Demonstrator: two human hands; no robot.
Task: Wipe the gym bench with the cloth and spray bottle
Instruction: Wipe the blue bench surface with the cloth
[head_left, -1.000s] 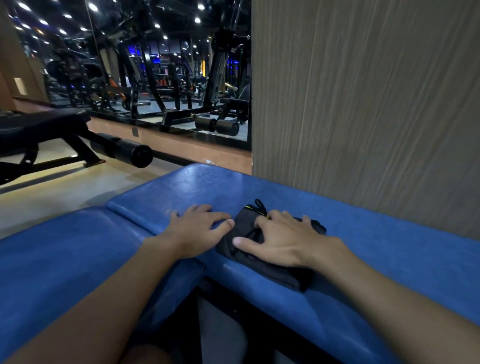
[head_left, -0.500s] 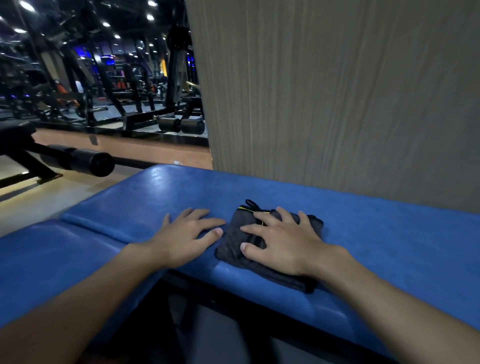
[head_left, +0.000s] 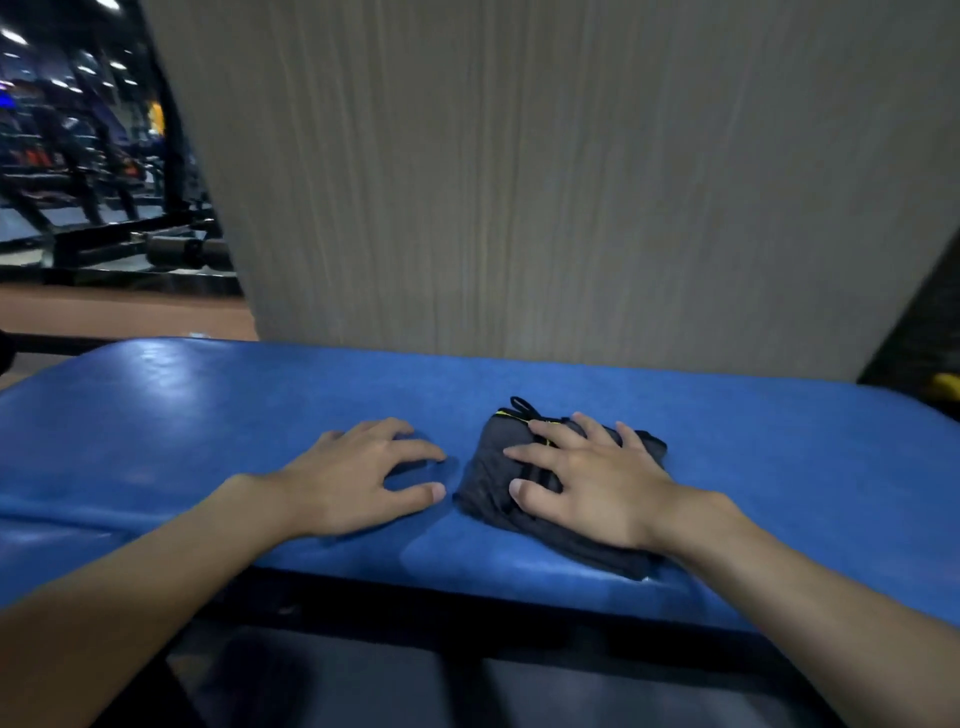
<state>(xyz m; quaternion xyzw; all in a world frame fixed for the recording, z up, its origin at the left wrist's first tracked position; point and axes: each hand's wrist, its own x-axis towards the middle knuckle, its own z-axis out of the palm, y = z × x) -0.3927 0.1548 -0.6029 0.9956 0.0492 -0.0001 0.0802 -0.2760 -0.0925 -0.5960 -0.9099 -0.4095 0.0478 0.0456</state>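
1. head view, right side: the fingers (head_left: 553, 435) of the right hand (head_left: 597, 483) lie spread apart and nearly straight, pressed flat on top of the cloth (head_left: 483, 441). they do not curl round it, and the thumb rests on the cloth's near left part.
2. head view, the cloth: it is dark grey, folded into a thick pad, and lies on the desk (head_left: 208, 415) a little right of the middle, nearer the front edge than the back. a thin yellow line runs along its seam, and a small black cord loop (head_left: 522, 405) sticks out at its far left corner.
3. head view, left side: the left hand (head_left: 353, 478) rests palm down on the bare blue padding just beside the cloth, apart from it. its fingers are splayed and slightly bent, tips on the surface, holding nothing.
4. head view, the desk: the blue padding is glossy, with pale reflections toward its left end, over a black frame.
5. head view, behind: a grey wood-grain wall panel (head_left: 519, 182) stands directly behind the desk. to its left are dim, blurred gym machines (head_left: 78, 156) under ceiling lights.
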